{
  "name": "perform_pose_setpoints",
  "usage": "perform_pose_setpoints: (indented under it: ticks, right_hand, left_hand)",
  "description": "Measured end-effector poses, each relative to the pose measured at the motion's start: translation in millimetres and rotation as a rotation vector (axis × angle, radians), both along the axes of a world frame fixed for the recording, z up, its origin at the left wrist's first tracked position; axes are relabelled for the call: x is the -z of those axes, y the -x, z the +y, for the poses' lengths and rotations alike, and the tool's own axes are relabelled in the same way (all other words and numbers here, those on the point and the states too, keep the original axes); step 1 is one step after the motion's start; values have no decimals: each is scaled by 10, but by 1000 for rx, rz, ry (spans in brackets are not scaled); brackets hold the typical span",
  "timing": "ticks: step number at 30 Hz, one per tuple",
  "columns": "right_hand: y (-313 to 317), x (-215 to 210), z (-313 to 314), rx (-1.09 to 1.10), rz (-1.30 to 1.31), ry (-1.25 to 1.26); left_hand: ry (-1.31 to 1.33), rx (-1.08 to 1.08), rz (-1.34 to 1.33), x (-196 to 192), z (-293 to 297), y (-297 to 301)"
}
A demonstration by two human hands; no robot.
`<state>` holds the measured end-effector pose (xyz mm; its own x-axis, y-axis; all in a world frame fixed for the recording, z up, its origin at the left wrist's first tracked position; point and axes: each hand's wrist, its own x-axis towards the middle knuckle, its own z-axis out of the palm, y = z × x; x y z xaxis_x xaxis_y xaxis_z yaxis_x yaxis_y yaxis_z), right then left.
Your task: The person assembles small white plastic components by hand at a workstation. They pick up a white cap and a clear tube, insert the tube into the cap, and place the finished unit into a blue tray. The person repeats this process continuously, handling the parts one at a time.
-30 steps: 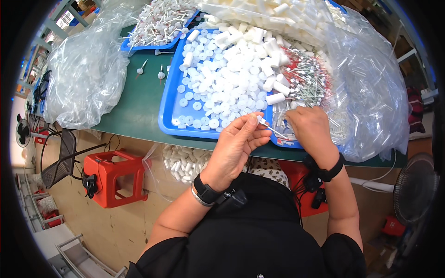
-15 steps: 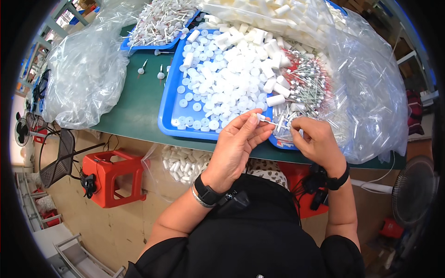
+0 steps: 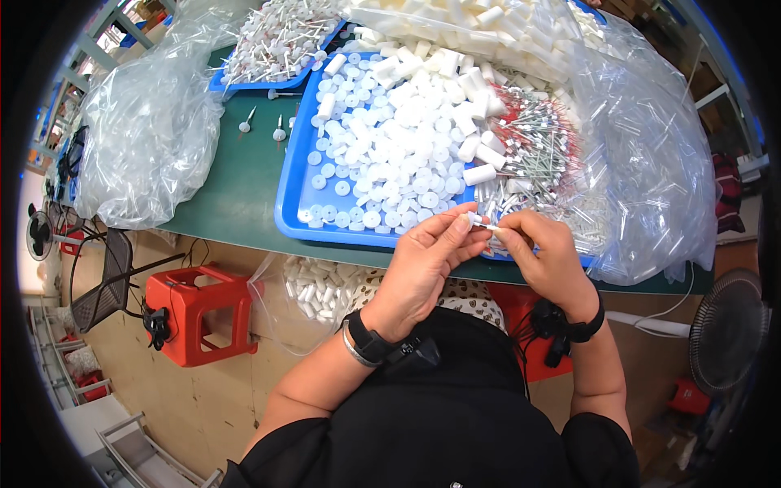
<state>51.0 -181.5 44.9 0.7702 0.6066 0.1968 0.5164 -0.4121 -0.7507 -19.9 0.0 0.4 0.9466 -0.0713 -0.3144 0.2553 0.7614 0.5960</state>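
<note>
My left hand (image 3: 427, 256) pinches a small white plastic piece (image 3: 475, 218) between thumb and fingers, just over the tray's front right corner. A thin pin-like stem (image 3: 487, 226) runs from that piece toward my right hand (image 3: 547, 250), whose thumb and forefinger are closed at its other end. Exactly how the two parts fit together is too small to tell. Beyond my hands lies a blue tray (image 3: 294, 203) heaped with translucent white discs (image 3: 390, 175) and white foam-like cylinders (image 3: 480, 174). To its right are bundled wire-leaded parts (image 3: 541, 146) with red and greenish leads, beside small clear tubes (image 3: 582, 228).
Another blue tray (image 3: 303, 80) at the back holds assembled stemmed pieces (image 3: 281, 41). Several loose ones (image 3: 279, 130) lie on the green table (image 3: 220, 183). Plastic bags (image 3: 146, 138) flank the trays. A red stool (image 3: 199, 313) stands left, a fan (image 3: 726, 333) right.
My right hand has moved left and slightly down, closer to my left hand. The left hand has shifted a little right, and less of the stem shows between them.
</note>
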Motion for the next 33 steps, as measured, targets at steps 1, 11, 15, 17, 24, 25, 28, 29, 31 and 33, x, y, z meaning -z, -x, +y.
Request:
perform_pose_setpoints:
  ticks: [1, 11, 15, 17, 24, 25, 28, 29, 31, 33]
  right_hand:
    - [23, -18, 0, 50, 274, -28]
    - [61, 108, 77, -95, -297, 60]
    - [52, 109, 74, -130, -399, 137]
    - [79, 103, 83, -144, -401, 188]
    - [-23, -84, -22, 75, -220, 91]
    - [-90, -71, -110, 99, -277, 158]
    - [-235, -47, -364, 160, -469, 305]
    - [-256, -15, -404, 150, -466, 329]
    - [-282, 20, -448, 125, -459, 375]
    - [-270, 15, -419, 111, -438, 430]
  left_hand:
    - [-1, 18, -6, 17, -5, 6]
    - [-25, 28, -5, 37, 14, 16]
    - [-132, 30, -25, 42, -20, 48]
    - [-169, 24, -33, 7, 7, 68]
    - [-793, -387, -202, -218, 904, -148]
    - [-851, -515, -170, -306, 1189, -190]
    - [-772, -610, -146, -22, 2318, -296]
    - [-770, -614, -78, 73, 2559, -325]
    - [-770, -618, 72, 251, 2791, -365]
    - [-735, -627, 157, 338, 2830, -394]
